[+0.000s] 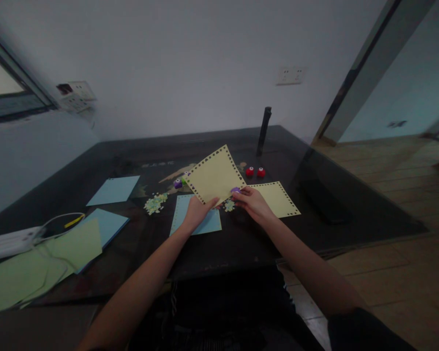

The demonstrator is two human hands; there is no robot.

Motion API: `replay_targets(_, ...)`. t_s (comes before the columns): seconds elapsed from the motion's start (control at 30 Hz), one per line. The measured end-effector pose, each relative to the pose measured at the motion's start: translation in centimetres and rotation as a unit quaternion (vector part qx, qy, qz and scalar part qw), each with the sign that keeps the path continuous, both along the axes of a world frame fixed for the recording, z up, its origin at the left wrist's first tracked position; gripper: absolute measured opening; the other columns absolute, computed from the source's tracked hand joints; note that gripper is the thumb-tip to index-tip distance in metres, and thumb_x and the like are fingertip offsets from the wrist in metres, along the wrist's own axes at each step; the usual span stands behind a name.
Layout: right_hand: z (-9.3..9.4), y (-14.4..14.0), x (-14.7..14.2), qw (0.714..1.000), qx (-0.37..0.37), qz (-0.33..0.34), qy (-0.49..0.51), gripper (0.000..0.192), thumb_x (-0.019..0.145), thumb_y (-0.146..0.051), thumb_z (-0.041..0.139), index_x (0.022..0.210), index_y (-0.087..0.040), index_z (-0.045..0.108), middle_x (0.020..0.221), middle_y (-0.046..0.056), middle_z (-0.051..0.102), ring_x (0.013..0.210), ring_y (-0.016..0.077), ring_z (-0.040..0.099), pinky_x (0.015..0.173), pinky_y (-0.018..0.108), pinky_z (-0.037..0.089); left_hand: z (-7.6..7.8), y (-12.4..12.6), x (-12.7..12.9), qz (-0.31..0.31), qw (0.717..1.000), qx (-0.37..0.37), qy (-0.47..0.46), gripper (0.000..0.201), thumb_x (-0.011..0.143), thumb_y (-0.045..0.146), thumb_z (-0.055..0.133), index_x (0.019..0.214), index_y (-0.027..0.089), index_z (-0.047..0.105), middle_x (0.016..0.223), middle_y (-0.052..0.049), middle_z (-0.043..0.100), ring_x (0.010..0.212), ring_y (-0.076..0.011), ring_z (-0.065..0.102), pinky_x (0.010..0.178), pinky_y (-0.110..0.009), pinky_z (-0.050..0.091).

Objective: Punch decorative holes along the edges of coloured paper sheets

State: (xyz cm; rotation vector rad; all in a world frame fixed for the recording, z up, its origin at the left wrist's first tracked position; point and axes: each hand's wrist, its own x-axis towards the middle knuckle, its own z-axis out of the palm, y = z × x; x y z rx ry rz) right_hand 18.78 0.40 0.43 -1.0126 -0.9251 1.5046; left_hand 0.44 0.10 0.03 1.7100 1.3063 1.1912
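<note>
My left hand (197, 210) pinches the lower corner of a yellow paper square (215, 175) with punched holes along its edges, held tilted above the dark table (241, 239). My right hand (251, 201) grips a small purple hole punch (235, 189) at the sheet's lower right edge. Under the hands lies a light blue sheet (193, 222). A second yellow punched sheet (278, 199) lies flat to the right of my right hand.
Two red punches (255, 171) and a purple and green punch (180, 182) sit behind the sheets. Paper confetti (154, 203) lies left of the blue sheet. More blue sheets (113, 190) and green sheets (40, 265), a white power strip (7, 242) and a black post (264, 130) are around.
</note>
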Motion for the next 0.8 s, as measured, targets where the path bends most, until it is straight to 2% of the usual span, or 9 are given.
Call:
replay_targets(0.13, 0.06, -0.02, 0.03, 1.0, -0.001, 0.004, 0.0, 0.032, 0.051, -0.03, 0.081, 0.073, -0.018, 0.061, 0.075, 0.002, 0.062, 0.069, 0.0128, 0.058, 0.056, 0.025, 0.045, 0.0, 0.0, 0.02, -0.006, 1.0, -0.005, -0.005, 0.022, 0.073, 0.026, 0.062, 0.089, 0.012, 0.065, 0.087, -0.01, 0.073, 0.083, -0.024, 0.068, 0.081, -0.039, 0.053)
replay_targets(0.33, 0.08, 0.01, 0.09, 1.0, -0.002, 0.003, -0.007, 0.029, 0.053, -0.029, 0.08, 0.071, -0.019, 0.061, 0.076, 0.002, 0.061, 0.07, 0.0139, 0.058, 0.056, 0.026, 0.045, 0.1, -0.08, -0.03, -0.005, 1.0, 0.013, 0.005, 0.026, 0.073, 0.026, 0.062, 0.094, 0.011, 0.064, 0.099, -0.012, 0.071, 0.092, -0.0236, 0.066, 0.088, -0.04, 0.05)
replay_targets(0.8, 0.1, 0.04, 0.06, 1.0, -0.004, -0.002, -0.009, 0.03, 0.052, -0.029, 0.081, 0.068, -0.019, 0.059, 0.073, 0.002, 0.061, 0.068, 0.0133, 0.058, 0.054, 0.026, 0.043, -0.12, 0.03, -0.12, -0.009, 1.0, 0.0, 0.012, 0.022, 0.074, 0.026, 0.061, 0.09, 0.011, 0.066, 0.089, -0.011, 0.073, 0.088, -0.0237, 0.067, 0.083, -0.038, 0.052)
